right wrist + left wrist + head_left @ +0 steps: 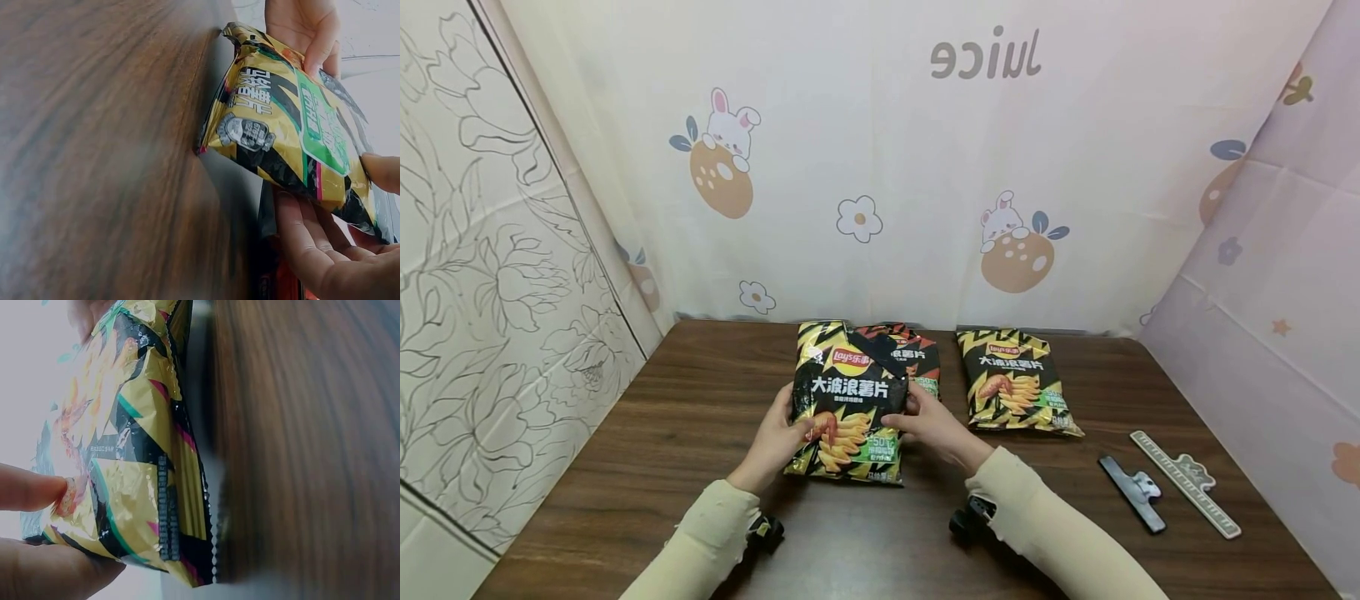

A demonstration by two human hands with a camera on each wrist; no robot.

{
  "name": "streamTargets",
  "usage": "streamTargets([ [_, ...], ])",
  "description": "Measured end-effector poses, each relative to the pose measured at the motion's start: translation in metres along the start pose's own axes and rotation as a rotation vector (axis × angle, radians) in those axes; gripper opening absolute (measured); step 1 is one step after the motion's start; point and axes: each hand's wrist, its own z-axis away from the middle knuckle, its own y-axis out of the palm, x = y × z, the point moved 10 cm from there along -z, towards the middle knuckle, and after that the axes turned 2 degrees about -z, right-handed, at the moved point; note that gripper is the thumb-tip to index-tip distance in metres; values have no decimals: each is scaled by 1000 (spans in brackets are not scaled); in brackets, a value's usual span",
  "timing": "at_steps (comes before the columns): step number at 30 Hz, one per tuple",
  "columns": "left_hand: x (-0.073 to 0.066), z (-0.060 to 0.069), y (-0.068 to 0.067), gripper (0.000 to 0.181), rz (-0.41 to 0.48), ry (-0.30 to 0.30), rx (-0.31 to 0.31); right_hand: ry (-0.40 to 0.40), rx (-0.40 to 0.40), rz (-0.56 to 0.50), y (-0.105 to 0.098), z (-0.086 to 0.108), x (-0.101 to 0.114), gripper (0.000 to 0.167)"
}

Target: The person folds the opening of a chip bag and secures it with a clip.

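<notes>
A yellow and black chip bag (842,408), its top corner torn or folded over, is held between both hands above the wooden table. The left hand (781,437) grips its left edge, thumb on the front. On the right edge the right hand (936,425) pinches it, thumb in front and fingers behind, as the right wrist view also shows on the bag (281,119). Behind it, partly hidden, is a red and black chip bag (922,358). In the left wrist view the bag's (137,487) lower edge is close to the table.
Another yellow and black chip bag (1011,383) lies at the back right of the table (662,467). Toward the right edge are a dark clip (1131,492) and a longer pale clip (1183,483). A patterned curtain (880,150) hangs behind.
</notes>
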Motion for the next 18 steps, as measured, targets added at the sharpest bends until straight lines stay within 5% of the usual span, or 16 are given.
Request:
streamTargets([
  [18, 18, -6, -32, 60, 40, -71, -36, 7, -34, 38, 22, -21, 0, 91],
])
